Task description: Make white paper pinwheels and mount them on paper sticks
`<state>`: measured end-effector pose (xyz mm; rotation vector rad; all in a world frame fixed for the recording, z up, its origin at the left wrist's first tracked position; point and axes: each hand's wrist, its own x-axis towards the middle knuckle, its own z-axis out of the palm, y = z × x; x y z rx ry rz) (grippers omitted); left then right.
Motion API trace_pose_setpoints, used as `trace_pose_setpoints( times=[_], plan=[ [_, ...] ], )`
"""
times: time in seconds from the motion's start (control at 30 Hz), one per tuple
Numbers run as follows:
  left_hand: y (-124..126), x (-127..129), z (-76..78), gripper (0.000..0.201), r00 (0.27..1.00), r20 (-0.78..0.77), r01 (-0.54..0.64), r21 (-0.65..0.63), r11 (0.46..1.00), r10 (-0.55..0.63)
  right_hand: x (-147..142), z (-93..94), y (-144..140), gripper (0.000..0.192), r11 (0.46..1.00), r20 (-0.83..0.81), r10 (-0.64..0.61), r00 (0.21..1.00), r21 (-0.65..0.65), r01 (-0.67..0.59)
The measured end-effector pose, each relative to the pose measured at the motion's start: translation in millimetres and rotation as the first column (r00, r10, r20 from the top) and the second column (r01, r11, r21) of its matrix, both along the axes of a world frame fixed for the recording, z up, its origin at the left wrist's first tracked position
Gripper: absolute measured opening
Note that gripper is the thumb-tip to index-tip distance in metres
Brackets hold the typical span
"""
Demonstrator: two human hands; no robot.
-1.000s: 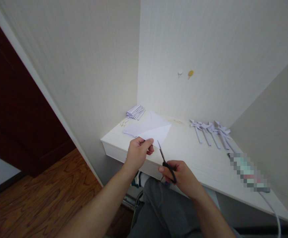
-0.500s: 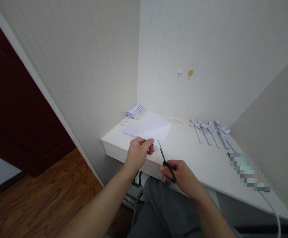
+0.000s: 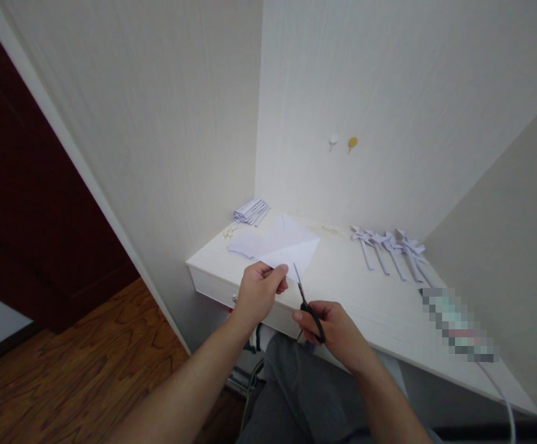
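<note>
My left hand (image 3: pixel 259 288) pinches the near corner of a creased white sheet of paper (image 3: pixel 291 242) between thumb and fingers. In my right hand (image 3: pixel 331 327) is a pair of black-handled scissors (image 3: pixel 312 320), gripped by the handles. Their blades point up and away, beside the paper's near right edge. Whether the blades touch the paper I cannot tell. Left of the sheet, and partly under it, lie more white paper pieces (image 3: pixel 241 245).
A bundle of rolled paper sticks (image 3: pixel 252 211) lies at the back left of the white desk (image 3: pixel 342 296), near some small pale bits (image 3: pixel 229 233). Several paper pinwheels (image 3: pixel 391 250) lie at right, with a blurred phone-like device (image 3: pixel 458 327) and cable in front. Two hooks (image 3: pixel 352 143) are on the wall.
The view has shifted slightly. My hands, the paper and the scissors keep almost the same positions relative to each other.
</note>
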<state>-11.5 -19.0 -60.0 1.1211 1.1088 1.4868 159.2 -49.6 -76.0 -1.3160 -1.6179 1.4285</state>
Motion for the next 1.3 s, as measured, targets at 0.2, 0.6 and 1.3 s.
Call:
trace_pose_setpoints(
  times=[0.2, 0.6, 1.3],
  plan=[
    [-1.5, -0.1, 3.4, 0.032, 1.0, 0.004, -0.006, 0.003, 1.0, 0.006, 0.9, 0.4, 0.5, 0.052, 1.0, 0.052, -0.002, 0.999, 0.026, 0.0],
    [-1.0, 0.2, 1.6, 0.031, 1.0, -0.013, 0.002, -0.008, 1.0, -0.002, -0.3, 0.7, -0.6, 0.054, 1.0, 0.02, -0.004, 1.0, 0.027, 0.003],
    [-4.8, 0.3, -0.5, 0.032, 0.999, -0.039, 0.026, -0.005, 1.0, -0.026, -0.8, 1.5, -0.3, 0.052, 0.999, 0.037, -0.032, 0.999, 0.027, 0.031]
  ],
)
